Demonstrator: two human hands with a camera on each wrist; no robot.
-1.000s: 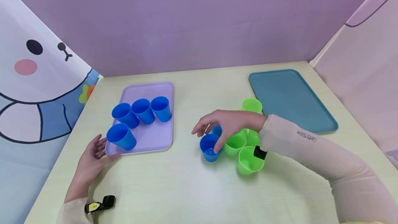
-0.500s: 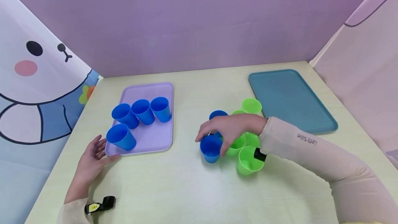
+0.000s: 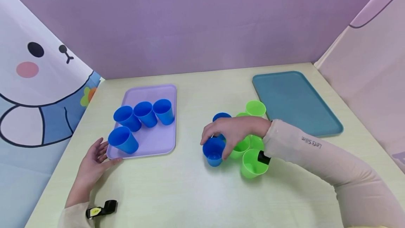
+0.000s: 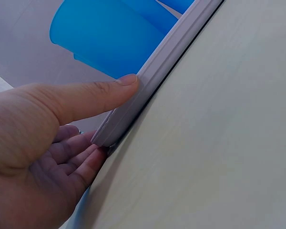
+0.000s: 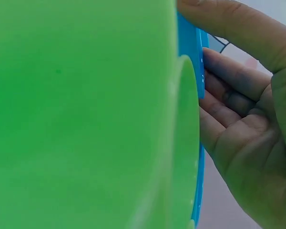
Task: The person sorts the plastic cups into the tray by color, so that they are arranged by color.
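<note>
Thumb and fingers of my right hand [image 3: 235,131] grip the rim of the front blue cup [image 3: 212,156], which stands on the table. In the right wrist view, a large green cup [image 5: 81,114] hides most of the blue cup [image 5: 187,38] between thumb and fingers. Another blue cup [image 3: 221,115] stands just behind the hand, partly covered by it. My left hand [image 3: 91,166] rests at the near left corner of the purple tray [image 3: 158,143], its thumb on the rim [image 4: 148,81] and its fingers loosely bent beside the corner. Several blue cups [image 3: 123,143] stand on that tray.
Several green cups, among them a near one [image 3: 250,170] and a far one [image 3: 255,107], crowd around my right hand and wrist. A teal tray [image 3: 294,101] lies at the back right. A purple cloth wall [image 3: 202,27] rises behind the table [image 3: 177,192].
My right hand has lowered its fingers behind the front blue cup and closed its thumb to the rim. The left hand and the tray have stayed put.
</note>
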